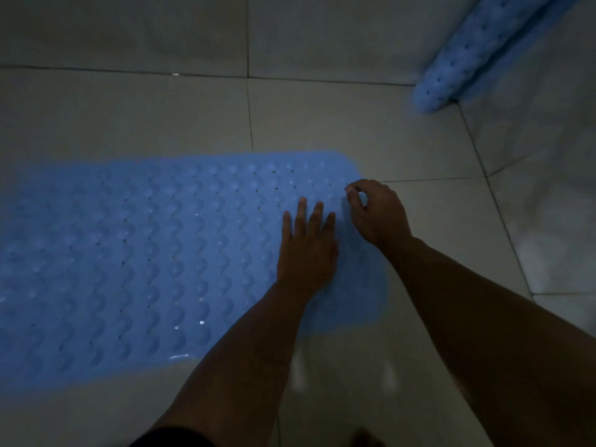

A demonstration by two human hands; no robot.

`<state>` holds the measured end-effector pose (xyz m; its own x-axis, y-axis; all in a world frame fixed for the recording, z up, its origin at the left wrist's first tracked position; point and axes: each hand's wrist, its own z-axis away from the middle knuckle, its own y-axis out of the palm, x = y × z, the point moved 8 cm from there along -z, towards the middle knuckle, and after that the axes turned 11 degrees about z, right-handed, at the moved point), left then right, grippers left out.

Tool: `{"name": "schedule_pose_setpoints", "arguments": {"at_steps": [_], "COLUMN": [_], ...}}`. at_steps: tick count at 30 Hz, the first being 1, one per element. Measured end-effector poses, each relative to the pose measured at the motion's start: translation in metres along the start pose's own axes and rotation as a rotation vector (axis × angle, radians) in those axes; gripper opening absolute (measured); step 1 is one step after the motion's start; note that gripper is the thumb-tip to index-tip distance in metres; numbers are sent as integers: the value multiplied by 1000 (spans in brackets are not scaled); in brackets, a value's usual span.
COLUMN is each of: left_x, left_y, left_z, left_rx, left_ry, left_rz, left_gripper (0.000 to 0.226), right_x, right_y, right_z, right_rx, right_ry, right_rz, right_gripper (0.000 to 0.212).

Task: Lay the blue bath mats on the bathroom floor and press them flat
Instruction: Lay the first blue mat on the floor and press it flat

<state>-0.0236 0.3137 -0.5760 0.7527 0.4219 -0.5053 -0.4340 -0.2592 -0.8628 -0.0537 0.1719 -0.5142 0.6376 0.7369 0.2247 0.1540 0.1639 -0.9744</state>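
Fingers of the right hand (375, 212) are pinching the far corner of the blue bubbled rubber bath mat (154, 253) lying on the grey tiled floor (322, 124). Beside that pinch, the left hand (306, 250) is pressing flat with fingers straight. Tugging could be lifting the pinned edge, leaving a ripple.

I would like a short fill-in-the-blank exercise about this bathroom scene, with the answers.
1. The left hand presses ____ on the spread mat.
2. The right hand pinches the mat's ____ edge.
3. A second mat stands ____ in the corner.
4. The floor is covered with ____.

Answers: flat; right; rolled; tiles
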Motion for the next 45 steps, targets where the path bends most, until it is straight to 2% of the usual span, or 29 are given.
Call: {"name": "schedule_pose_setpoints", "arguments": {"at_steps": [5, 10, 14, 19, 23, 24, 25, 27, 29, 31, 33, 36, 40, 45], "left_x": [-12, -7, -9, -8, -6, -6, -4, 4, 12, 15, 19, 26, 27, 24], "left_y": [56, 61, 66, 70, 58, 49, 33, -5, -24, -27, -30, -35, -33, -34], "left_z": [-11, -8, -14, -14, -29, -32, -33, -27, -12, -1, 6, 9, 10, 2], "left_rx": [146, 31, 41, 223, 487, 469, 370, 79, -66, -77, -102, -139, -141, -158], "left_ry": [0, 36, 42, -23, -129, -134, -129, -125, -101, -61, -41, -49, 9, 34], "left_rz": [-101, -90, -68, -48, 142, 204, 291, 440, 417, 332, 301, 266, 208, 216], "left_gripper": [84, 94, 103, 106, 86, 77, 68, 52, 44, 40, 38, 37, 35, 35], "right_x": [-25, -39, -47, -54, -53, -52, -48, -42, -35, -27, -22, -19, -15, -24], "right_y": [1, 14, 30, 28, 13, 13, 13, 17, 30, 54, 77, 94, 101, 100], "right_z": [-6, -12, -10, -5, 6, 10, 16, 30, 46, 66, 85, 96, 99, 101], "right_rx": [-52, -59, -63, -80, -69, -65, -56, -8, 61, 148, 224, 220, 150, 52], "right_ry": [5, 19, 28, 22, 52, 49, 46, 55, 55, 25, -1, -21, -26, 5], "right_rz": [23, 5, 25, -1, 49, 53, 48, 22, 19, 80, 147, 239, 296, 248], "right_gripper": [28, 30, 31, 38, 35, 35, 36, 39, 42, 54, 74, 91, 91, 83]}}
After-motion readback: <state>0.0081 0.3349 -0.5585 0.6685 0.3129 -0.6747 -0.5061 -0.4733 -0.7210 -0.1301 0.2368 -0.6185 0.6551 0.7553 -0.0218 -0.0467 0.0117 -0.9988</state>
